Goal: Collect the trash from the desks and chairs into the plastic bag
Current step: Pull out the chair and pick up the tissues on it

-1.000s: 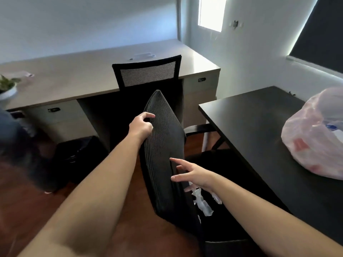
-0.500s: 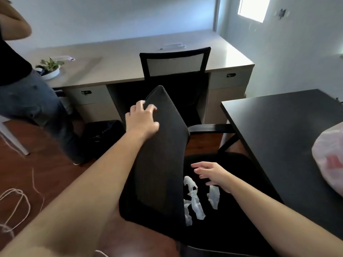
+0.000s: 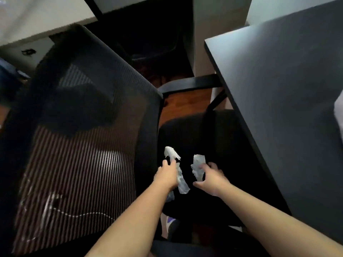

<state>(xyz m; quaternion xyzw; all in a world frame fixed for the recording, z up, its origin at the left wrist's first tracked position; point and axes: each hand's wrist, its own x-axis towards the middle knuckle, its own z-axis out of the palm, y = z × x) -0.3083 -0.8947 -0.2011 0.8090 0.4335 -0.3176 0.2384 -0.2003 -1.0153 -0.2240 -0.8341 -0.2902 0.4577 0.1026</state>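
Crumpled white trash lies on the black chair seat. My left hand reaches down onto a long white strip, fingers curled over its upper end. My right hand grips a second white piece between thumb and fingers. Another small scrap shows under my left wrist. Only a pale sliver of the plastic bag appears at the right edge, on the black desk.
The chair's mesh backrest stands tall on the left, close to my left arm. The black desk overhangs the seat's right side. A beige desk and a second dark chair lie beyond. A shoe shows below the seat.
My view has dropped down over the seat. My left hand left the backrest and came down onto the long strip. My right hand closed on the other white piece.
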